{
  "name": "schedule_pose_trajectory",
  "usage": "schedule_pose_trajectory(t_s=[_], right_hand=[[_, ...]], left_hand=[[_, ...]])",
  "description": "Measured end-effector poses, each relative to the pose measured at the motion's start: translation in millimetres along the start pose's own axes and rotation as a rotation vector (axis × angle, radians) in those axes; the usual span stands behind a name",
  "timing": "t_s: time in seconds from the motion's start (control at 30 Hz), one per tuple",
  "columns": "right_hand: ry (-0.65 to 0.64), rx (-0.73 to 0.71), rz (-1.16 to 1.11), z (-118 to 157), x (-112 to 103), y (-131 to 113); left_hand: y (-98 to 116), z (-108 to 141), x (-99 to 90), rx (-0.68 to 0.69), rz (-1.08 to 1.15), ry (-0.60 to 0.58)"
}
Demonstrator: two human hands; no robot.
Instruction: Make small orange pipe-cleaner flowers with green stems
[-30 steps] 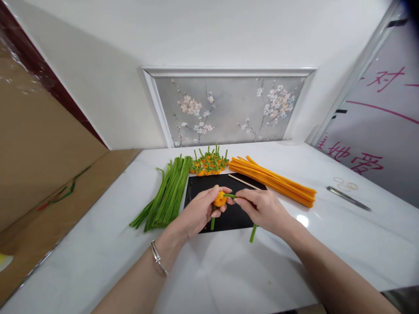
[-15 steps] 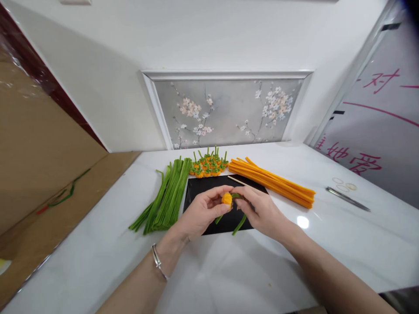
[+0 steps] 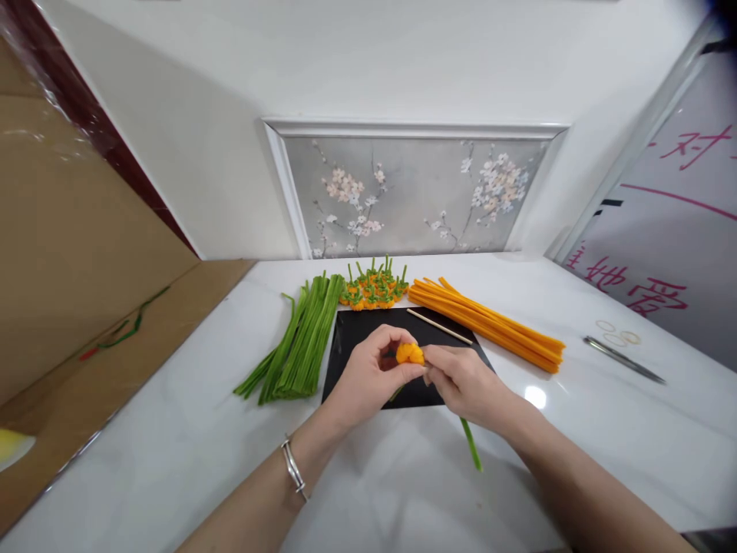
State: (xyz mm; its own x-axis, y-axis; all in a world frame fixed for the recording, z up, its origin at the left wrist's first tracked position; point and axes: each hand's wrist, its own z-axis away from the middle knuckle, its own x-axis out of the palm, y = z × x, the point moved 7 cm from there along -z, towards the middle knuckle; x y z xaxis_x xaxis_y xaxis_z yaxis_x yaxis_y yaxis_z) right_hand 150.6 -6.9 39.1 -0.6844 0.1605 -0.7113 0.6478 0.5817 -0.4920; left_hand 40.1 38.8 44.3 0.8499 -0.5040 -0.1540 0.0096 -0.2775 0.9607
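Room: white wall (image 3: 368, 54) with a framed blossom panel (image 3: 414, 196) sitting behind, pink handwriting on the board (image 3: 662, 238) at right, can't read it.
Surface: white glossy table (image 3: 173, 453), one black mat (image 3: 360, 338).
Piles: one green pipe-cleaner bundle (image 3: 293, 346), one orange bundle (image 3: 489, 322), a cluster of finished orange pieces (image 3: 374, 288).
Hands: left hand (image 3: 368, 380) pinching the orange ball (image 3: 410, 353) over the mat; right hand (image 3: 466, 380) gripping the green stem (image 3: 470, 444) trailing below.
Small: one stick (image 3: 438, 326), one tweezers (image 3: 625, 359).

Bright, even light; a glare spot on the white table (image 3: 535, 396); wide-angle bending and blur at edges.
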Motion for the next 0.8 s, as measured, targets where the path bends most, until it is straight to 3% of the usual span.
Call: schedule_pose_trajectory(t_s=[0.23, 0.47, 0.63, 0.8], right_hand=[[0.013, 0.073, 0.030, 1, -1, 12], [0.066, 0.118, -0.147, -1, -13, 11], [0.208, 0.084, -0.247, 0, -22, 13], [0.228, 0.106, -0.270, 1, -19, 17]], left_hand=[[-2, 3, 6.9, -0.127, 0.240, -0.083], [1, 1, 1.1, -0.015, 0.177, -0.049], [0, 3, -0.5, -0.073, 0.197, -0.050], [0, 3, -2.1, -0.090, 0.219, -0.045]])
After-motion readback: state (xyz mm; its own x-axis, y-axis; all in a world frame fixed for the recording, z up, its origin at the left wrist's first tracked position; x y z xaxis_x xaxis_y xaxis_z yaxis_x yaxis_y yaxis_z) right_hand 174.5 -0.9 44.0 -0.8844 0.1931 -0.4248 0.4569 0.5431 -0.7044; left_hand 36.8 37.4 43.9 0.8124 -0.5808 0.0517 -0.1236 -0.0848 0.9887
